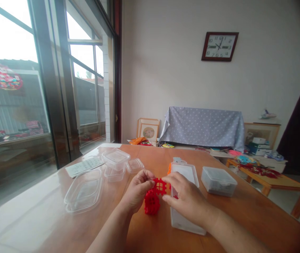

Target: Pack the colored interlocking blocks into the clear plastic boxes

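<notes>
My left hand [138, 188] pinches the upper left corner of a red interlocking building block [161, 187], which has a window-like grid in its middle and notched edges. Around the right side of that block, my right hand [183, 191] has its fingers at the top and its thumb below. More red notched blocks [152, 203] form a small cluster just below, against the held block; whether they are joined to it I cannot tell. Beneath my right forearm and hand lies a long translucent white plastic box [186, 222]. Something orange [169, 168] shows by its left edge.
Clear plastic containers [83, 191] and a printed sheet [84, 166] lie on the left of the wooden table [104, 228]. A lidded clear box [218, 181] stands at the right. Behind are a dotted cloth cover [205, 126] and a low side table [276, 181]. A window [7, 88] borders the left.
</notes>
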Tool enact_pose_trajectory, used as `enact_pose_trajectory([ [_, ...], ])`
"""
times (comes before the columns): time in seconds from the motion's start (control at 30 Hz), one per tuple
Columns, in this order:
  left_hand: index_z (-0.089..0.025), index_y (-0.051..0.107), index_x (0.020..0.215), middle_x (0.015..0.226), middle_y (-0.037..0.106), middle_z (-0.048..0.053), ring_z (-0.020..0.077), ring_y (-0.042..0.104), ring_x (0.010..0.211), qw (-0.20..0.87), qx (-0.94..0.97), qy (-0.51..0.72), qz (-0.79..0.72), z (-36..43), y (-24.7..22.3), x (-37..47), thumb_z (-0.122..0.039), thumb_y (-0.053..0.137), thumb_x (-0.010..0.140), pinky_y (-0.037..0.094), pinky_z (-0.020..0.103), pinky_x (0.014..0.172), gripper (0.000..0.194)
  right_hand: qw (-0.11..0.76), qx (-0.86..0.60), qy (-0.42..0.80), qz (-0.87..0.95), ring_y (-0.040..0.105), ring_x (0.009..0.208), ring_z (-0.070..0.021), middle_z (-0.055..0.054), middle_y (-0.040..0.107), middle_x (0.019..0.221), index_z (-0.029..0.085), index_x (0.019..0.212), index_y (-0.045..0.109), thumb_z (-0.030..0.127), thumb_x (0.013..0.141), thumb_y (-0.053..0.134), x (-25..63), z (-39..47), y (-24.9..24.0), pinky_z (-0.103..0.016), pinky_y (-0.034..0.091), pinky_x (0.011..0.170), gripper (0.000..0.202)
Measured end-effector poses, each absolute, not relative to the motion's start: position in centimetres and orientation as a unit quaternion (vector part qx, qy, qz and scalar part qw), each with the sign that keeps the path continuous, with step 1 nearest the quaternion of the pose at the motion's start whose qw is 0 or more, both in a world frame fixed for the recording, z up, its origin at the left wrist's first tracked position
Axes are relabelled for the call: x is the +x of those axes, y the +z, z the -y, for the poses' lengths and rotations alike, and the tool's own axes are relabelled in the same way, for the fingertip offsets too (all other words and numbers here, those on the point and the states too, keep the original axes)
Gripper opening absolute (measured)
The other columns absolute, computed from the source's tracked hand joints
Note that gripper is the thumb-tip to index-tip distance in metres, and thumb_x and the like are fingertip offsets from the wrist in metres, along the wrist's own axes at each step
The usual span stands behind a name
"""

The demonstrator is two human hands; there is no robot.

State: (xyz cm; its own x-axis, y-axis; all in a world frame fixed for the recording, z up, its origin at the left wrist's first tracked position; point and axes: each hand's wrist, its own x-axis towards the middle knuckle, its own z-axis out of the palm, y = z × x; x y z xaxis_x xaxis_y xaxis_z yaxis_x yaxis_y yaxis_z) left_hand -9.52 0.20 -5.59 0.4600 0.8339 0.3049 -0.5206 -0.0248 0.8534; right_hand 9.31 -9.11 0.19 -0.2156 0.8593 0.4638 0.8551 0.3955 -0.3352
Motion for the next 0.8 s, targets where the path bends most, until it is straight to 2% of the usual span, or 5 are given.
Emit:
enact_pose_trajectory([
  [0.07, -0.019, 0.060, 0.095, 0.083, 0.062, -0.001, 0.0082, 0.056, 0.069, 0.688, 0.513, 0.492, -0.147, -0.1, -5.7, -9.4, -0.013, 0.072, 0.082, 0.042, 0.019, 0.065, 0.019, 0.287, -0.541, -0.020, 0.791, 0.057, 0.118, -0.0239, -0.004, 0.061, 0.129, 0.029, 0.131, 0.060, 0.023, 0.078, 0.073, 9.1, 9.2, 0.5, -0.037, 0.046, 0.102, 0.055],
  [0.13, -0.019, 0.060, 0.094, 0.081, 0.061, -0.002, 0.0076, 0.055, 0.068, 0.697, 0.507, 0.488, -0.140, 0.0, -5.7, -9.2, -0.014, 0.073, 0.082, 0.041, 0.018, 0.064, 0.018, 0.266, -0.536, -0.042, 0.800, 0.056, 0.118, -0.0249, -0.005, 0.062, 0.129, 0.029, 0.134, 0.058, 0.023, 0.079, 0.073, 8.7, 9.3, 0.9, -0.039, 0.047, 0.102, 0.058],
  [0.33, -0.018, 0.063, 0.092, 0.083, 0.063, -0.001, 0.0071, 0.057, 0.070, 0.720, 0.491, 0.472, -0.135, 0.7, -5.3, -8.9, -0.018, 0.079, 0.079, 0.044, 0.018, 0.067, 0.021, 0.220, -0.529, -0.068, 0.817, 0.059, 0.107, -0.0253, -0.003, 0.069, 0.109, 0.028, 0.120, 0.065, 0.020, 0.083, 0.066, 8.4, 9.2, 1.3, -0.037, 0.047, 0.091, 0.038],
  [0.53, -0.020, 0.066, 0.098, 0.102, 0.067, 0.004, 0.0150, 0.064, 0.094, 0.682, 0.502, 0.497, -0.189, 0.5, -4.8, -9.2, -0.027, 0.079, 0.082, 0.050, 0.025, 0.084, 0.022, 0.226, -0.571, 0.000, 0.789, 0.061, 0.104, -0.0232, -0.005, 0.068, 0.110, 0.025, 0.116, 0.066, 0.022, 0.080, 0.067, 12.1, 8.8, 1.3, -0.034, 0.045, 0.092, 0.037],
  [0.8, -0.020, 0.068, 0.095, 0.099, 0.068, 0.004, 0.0154, 0.063, 0.090, 0.615, 0.517, 0.536, -0.260, -0.6, -5.2, -9.8, -0.038, 0.075, 0.082, 0.047, 0.024, 0.077, 0.023, 0.145, -0.583, 0.068, 0.797, 0.060, 0.093, -0.0204, -0.003, 0.067, 0.100, 0.023, 0.102, 0.068, 0.021, 0.075, 0.067, 15.2, 8.8, 0.3, -0.028, 0.042, 0.081, 0.027],
])
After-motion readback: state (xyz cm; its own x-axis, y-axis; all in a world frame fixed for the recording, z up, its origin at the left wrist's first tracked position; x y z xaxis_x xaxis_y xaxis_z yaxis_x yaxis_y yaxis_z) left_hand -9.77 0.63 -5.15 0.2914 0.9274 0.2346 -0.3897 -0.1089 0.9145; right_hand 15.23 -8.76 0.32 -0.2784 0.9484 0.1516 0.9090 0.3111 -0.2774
